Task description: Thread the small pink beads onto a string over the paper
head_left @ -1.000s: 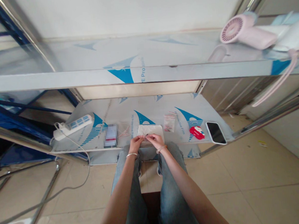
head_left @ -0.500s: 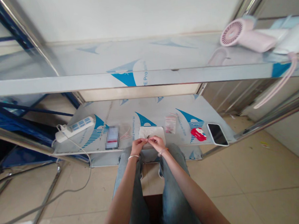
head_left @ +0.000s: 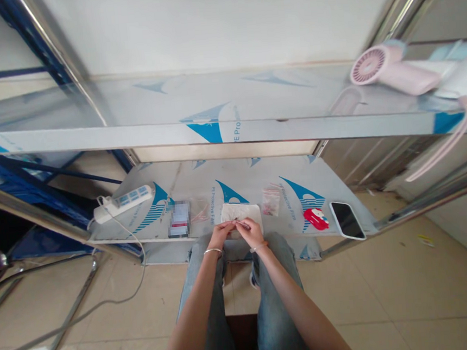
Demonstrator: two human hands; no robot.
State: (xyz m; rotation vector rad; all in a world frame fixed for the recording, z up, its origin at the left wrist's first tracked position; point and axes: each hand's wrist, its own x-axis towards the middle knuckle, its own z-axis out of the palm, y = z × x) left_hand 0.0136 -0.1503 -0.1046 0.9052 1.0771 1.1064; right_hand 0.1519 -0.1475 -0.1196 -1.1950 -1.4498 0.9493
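My left hand (head_left: 222,233) and my right hand (head_left: 250,231) meet at their fingertips over the near edge of a white tray (head_left: 253,210) on the lower shelf. Both hands are closed in a pinch. Whatever sits between the fingers is too small to name. A tiny dark bit shows at the fingertips, over the whitish contents of the tray. Left of the tray lies a clear bag with pinkish strands (head_left: 199,209). To its right is a small clear zip bag (head_left: 271,201) with pinkish-red pieces inside.
A power strip (head_left: 123,202) with a trailing cable and a blurred-out box (head_left: 179,219) lie on the left. On the right are a red character pouch (head_left: 316,218) and a phone (head_left: 347,220). The upper shelf edge (head_left: 152,134) crosses ahead, bearing a pink handheld fan (head_left: 391,68).
The camera view has shifted a little, so the whole scene sits slightly lower and further right. My hands stay together at the tray, with the fingers slightly changed in pose.
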